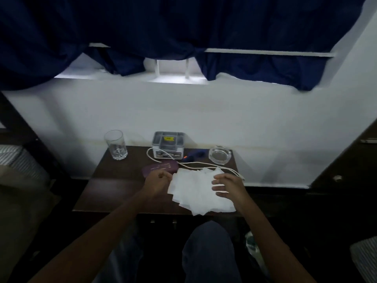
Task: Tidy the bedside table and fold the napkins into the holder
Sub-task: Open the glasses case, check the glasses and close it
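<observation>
Left hand [158, 180] is pinching the napkins' [199, 193] edge, probably to lift one for folding. Right hand [226, 185] is hovering spread over them, ready to steady. Napkins are lying just in front of the holder [168, 145].

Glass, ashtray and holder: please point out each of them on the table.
Glass [116, 146]: head view, the middle of its clear side wall.
Ashtray [220, 155]: head view, the centre of its glass bowl.
Holder [155, 139]: head view, the left rim of the grey box.
</observation>
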The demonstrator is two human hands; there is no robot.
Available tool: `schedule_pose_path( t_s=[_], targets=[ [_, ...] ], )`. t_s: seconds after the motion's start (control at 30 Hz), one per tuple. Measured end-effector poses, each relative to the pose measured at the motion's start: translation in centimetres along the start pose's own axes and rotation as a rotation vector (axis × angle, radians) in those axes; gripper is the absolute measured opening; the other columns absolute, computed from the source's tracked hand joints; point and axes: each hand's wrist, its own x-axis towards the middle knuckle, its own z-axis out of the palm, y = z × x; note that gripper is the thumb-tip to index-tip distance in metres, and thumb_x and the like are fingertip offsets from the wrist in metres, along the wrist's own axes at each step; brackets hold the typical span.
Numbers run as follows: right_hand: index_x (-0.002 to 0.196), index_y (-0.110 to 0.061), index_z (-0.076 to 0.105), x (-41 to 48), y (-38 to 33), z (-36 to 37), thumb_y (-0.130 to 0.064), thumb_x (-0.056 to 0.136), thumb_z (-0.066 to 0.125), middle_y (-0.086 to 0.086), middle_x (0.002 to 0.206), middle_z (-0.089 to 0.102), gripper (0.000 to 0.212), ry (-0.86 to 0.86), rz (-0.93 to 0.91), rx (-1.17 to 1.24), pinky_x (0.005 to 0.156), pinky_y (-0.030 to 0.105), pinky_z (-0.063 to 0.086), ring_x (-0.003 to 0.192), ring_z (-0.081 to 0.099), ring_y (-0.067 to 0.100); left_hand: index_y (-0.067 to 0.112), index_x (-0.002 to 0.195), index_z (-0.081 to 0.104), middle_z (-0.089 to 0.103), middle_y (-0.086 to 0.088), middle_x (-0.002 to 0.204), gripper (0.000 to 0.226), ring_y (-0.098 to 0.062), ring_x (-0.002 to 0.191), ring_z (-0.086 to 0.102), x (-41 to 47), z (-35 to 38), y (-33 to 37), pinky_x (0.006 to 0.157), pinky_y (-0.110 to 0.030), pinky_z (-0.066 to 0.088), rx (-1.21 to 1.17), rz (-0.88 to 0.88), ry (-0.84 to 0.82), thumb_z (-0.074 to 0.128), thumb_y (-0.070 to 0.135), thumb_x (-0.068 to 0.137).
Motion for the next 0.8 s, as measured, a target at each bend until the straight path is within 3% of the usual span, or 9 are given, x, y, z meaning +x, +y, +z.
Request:
schedule_pose_path(
  t_s=[0.1,0.2,0.33,0.47,0.63,0.73,0.8],
  targets=[
    [0.087,-0.009,0.066,1.1,-0.3,5.2,-0.005,0.087,0.053,0.011,0.084,0.067,0.013,-0.059,-0.013,-0.026,0.062,0.027,0.049,0.069,0.064,0.023,-0.001,0.097,0.069,0.068,-0.01,0.098,0.024,-0.021,0.093,0.061,0.8,-1.9,-2.9,0.088,-0.03,0.046,0.006,-0.022,0.162,0.052,-0.008,0.082],
    [0.086,-0.008,0.064,2.6,0.3,10.2,-0.003,0.088,0.052,0.009,0.081,0.064,0.013,-0.04,-0.013,-0.027,0.062,0.028,0.048,0.067,0.061,0.02,-0.003,0.101,0.065,0.068,-0.022,0.106,0.031,-0.032,0.103,0.063,2.0,-3.0,-5.7,0.093,-0.04,0.048,-0.11,-0.071,0.286,0.053,-0.014,0.075],
    [0.084,-0.01,0.062,5.2,2.0,15.5,-0.001,0.089,0.049,0.012,0.085,0.06,0.017,0.07,-0.018,-0.018,0.058,0.027,0.048,0.066,0.059,0.019,0.002,0.118,0.059,0.058,-0.021,0.122,0.045,-0.033,0.115,0.055,2.7,-3.7,-6.6,0.102,-0.037,0.041,-0.114,-0.13,0.387,0.06,-0.008,0.074],
    [0.089,-0.012,0.061,7.7,3.2,18.1,-0.007,0.092,0.048,0.008,0.088,0.063,0.014,0.205,-0.053,-0.061,0.057,0.026,0.048,0.064,0.061,0.015,0.012,0.129,0.051,0.047,-0.011,0.136,0.056,-0.028,0.127,0.042,3.8,-3.1,-6.7,0.105,-0.03,0.031,0.065,0.008,0.351,0.061,-0.002,0.075],
    [0.094,-0.012,0.063,11.0,4.0,18.4,-0.01,0.092,0.051,0.011,0.101,0.066,0.012,0.381,-0.159,-0.116,0.05,0.015,0.045,0.064,0.063,0.016,0.027,0.139,0.038,0.032,0.002,0.149,0.061,-0.02,0.141,0.022,7.0,-2.0,-6.1,0.115,-0.035,0.02,0.544,0.249,0.23,0.059,0.016,0.082],
    [0.089,-0.013,0.062,12.4,4.0,18.0,-0.008,0.09,0.053,0.013,0.103,0.065,0.011,0.427,-0.193,-0.104,0.043,0.008,0.041,0.081,0.065,0.029,0.032,0.145,0.023,0.024,0.004,0.153,0.071,-0.02,0.145,0.013,9.0,-1.5,-5.7,0.117,-0.045,0.005,0.764,0.235,0.145,0.06,0.03,0.084],
    [0.091,-0.01,0.064,12.9,3.8,17.7,-0.008,0.089,0.055,0.015,0.104,0.065,0.009,0.415,-0.193,-0.091,0.044,0.008,0.041,0.088,0.064,0.031,0.034,0.145,0.02,0.03,0.005,0.15,0.073,-0.02,0.142,0.021,9.7,-1.7,-6.1,0.116,-0.05,0.003,0.838,0.176,0.137,0.06,0.036,0.084]
  ],
)
